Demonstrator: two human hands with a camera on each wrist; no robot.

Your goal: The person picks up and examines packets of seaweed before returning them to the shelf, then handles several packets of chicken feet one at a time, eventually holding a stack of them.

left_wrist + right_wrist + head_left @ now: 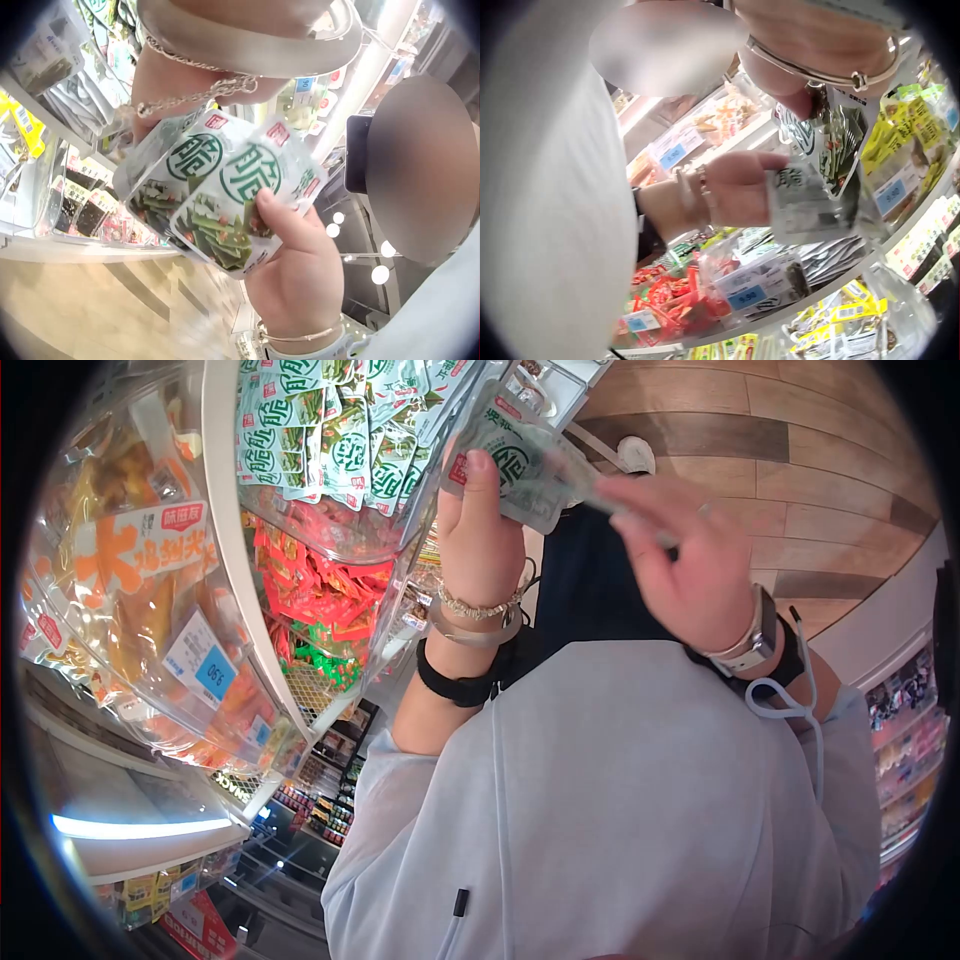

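Observation:
My left hand (483, 550) grips a green-and-white snack packet (512, 465) with its thumb over the face. My right hand (692, 565), slightly blurred, pinches a second packet (236, 202) of the same kind. In the left wrist view this second packet overlaps the left hand's packet (174, 165), both with green lettering and pictures of green strips. The right wrist view has the right hand's packet (840, 135) above the one in the left hand (739, 187). Most of the left hand's fingers are hidden behind its packet in the head view.
A bin of similar green-and-white packets (345, 435) stands just left of the hands, with red packets (325, 580) beside it. Further left is a clear bin (140, 590) of orange-labelled snacks with a price tag (205, 665). Wood-look floor (800, 470) lies at the upper right.

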